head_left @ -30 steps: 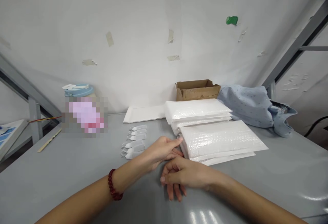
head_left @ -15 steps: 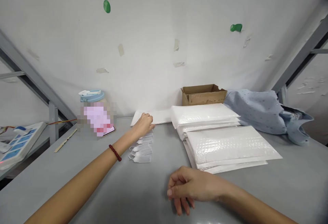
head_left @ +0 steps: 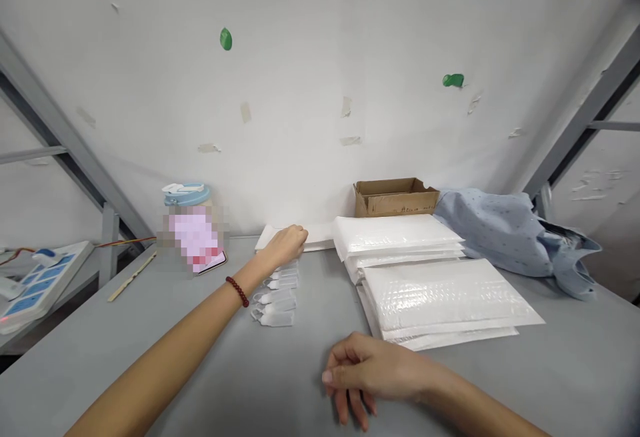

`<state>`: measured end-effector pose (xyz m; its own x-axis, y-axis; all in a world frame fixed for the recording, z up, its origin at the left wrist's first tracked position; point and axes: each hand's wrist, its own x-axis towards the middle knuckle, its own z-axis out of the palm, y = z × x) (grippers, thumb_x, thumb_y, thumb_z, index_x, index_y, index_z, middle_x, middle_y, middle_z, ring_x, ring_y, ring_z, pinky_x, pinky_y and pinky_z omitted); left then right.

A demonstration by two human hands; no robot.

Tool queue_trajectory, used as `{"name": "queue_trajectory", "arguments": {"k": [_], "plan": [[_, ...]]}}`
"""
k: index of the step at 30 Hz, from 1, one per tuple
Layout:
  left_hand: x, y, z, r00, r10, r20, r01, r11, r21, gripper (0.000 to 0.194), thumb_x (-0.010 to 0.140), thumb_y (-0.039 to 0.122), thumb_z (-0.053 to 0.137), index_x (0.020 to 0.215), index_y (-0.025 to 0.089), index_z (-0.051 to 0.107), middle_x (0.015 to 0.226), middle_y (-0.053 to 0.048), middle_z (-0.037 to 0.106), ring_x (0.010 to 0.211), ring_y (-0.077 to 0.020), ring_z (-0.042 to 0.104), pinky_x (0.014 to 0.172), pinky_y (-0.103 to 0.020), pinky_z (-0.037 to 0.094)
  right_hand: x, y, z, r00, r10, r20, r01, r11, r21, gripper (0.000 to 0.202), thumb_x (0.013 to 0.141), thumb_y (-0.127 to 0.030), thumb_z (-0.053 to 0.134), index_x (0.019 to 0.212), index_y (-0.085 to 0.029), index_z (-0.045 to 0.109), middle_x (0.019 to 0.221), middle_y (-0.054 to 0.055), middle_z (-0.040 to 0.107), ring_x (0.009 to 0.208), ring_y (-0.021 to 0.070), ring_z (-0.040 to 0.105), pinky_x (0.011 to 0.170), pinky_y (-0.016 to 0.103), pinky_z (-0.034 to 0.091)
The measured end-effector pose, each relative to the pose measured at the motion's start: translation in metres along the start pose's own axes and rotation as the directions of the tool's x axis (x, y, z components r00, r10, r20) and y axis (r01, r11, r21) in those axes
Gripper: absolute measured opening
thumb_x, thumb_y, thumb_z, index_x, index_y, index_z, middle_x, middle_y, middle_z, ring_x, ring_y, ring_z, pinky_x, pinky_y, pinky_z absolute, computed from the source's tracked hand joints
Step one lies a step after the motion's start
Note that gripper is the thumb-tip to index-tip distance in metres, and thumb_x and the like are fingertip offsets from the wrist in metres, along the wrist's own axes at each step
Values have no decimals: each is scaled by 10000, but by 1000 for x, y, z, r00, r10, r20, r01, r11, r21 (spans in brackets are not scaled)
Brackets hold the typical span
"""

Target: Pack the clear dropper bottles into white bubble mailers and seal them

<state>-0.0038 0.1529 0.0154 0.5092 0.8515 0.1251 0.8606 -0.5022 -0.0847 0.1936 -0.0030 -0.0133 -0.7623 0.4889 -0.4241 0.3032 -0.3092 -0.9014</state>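
My left hand [head_left: 289, 243], with a dark red bead bracelet [head_left: 238, 291] on the wrist, reaches to the back of the table. Its fingers are curled closed over a flat white paper-like stack [head_left: 320, 237]; what they grip is hidden. Just below that hand lies a column of several small clear plastic bottles or tubes [head_left: 278, 318] with loops at their left ends, the farthest partly covered by the hand. My right hand [head_left: 360, 373] hovers or rests at the front, loosely bent, fingers apart and holding nothing. White bubble mailers [head_left: 450, 297] are piled beyond it.
A second pile of mailers [head_left: 395, 231] sits behind the first, before an open cardboard box [head_left: 395, 207]. Light blue cloth [head_left: 490, 230] lies at right. On the left are a phone [head_left: 200, 237], a blue-lidded container [head_left: 186, 195], a thin stick [head_left: 131, 278] and a power strip [head_left: 47, 283].
The view has tilted up slightly, so things sit lower in the picture. My left hand has moved a little right over the white stack. My right hand stays about where it was.
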Motion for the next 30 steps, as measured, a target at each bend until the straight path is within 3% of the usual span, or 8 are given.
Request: {"name": "queue_trajectory", "arguments": {"k": [6,9,13,16,20,24,27,30], "plan": [[-33,-18,-40,971,-129,-202,147,986,76,154,915,227,509,996,128,596,1022,-83,613,944,-210,592,773,-359,508,3,2,2,999,-19,-40,21,998,56,496,680,-649,627,685,-168,506,492,-48,586,292,43,442,331,173,312],[-72,-25,-59,941,-176,-289,208,974,85,142,860,140,440,812,166,571,861,-82,610,862,-228,574,644,-297,452,5,3,1,985,-51,-167,76,986,146,558,641,-695,640,700,-155,513,543,-10,616,364,80,527,371,194,359],[-138,-22,-70,875,-171,-452,204,979,26,132,848,204,417,774,202,525,794,-51,597,744,-220,573,624,-314,427,4,-4,1,935,-92,-343,180,955,236,547,771,-691,519,839,-149,517,664,13,638,529,112,622,513,228,444],[-185,-4,-58,832,15,-554,-50,998,-48,67,805,174,508,838,227,532,798,-33,626,753,-208,601,709,-321,460,-2,-12,3,932,-118,-342,265,868,421,588,838,-687,413,929,-122,548,800,96,677,702,172,676,655,286,491],[-228,39,-24,774,226,-592,-267,964,18,287,791,79,526,987,273,602,887,-22,709,859,-207,643,834,-312,484,-10,-18,4,943,-146,-298,289,803,521,456,869,-555,502,979,-127,612,957,117,687,900,208,663,816,321,495],[-240,60,-2,878,199,-436,-294,942,-163,297,809,99,553,1047,266,614,930,-37,724,925,-207,651,885,-301,500,-11,-14,0,939,-83,-334,195,929,316,292,722,-259,729,971,-123,660,938,99,703,875,234,657,864,345,479],[-242,44,4,873,-142,-466,-11,951,-309,296,799,260,623,1093,279,596,1112,-70,668,1079,-273,595,938,-395,487,-9,-11,1,932,-102,-348,192,953,236,291,718,-266,719,967,-124,674,909,105,707,859,257,653,859,386,480],[-245,21,4,645,-713,-275,445,644,-623,498,794,433,601,1241,244,488,1275,-118,562,1111,-322,572,899,-481,501,-10,-12,4,925,-166,-341,249,944,216,345,747,-331,709,1035,-146,663,955,101,702,889,250,651,893,394,469]]}}
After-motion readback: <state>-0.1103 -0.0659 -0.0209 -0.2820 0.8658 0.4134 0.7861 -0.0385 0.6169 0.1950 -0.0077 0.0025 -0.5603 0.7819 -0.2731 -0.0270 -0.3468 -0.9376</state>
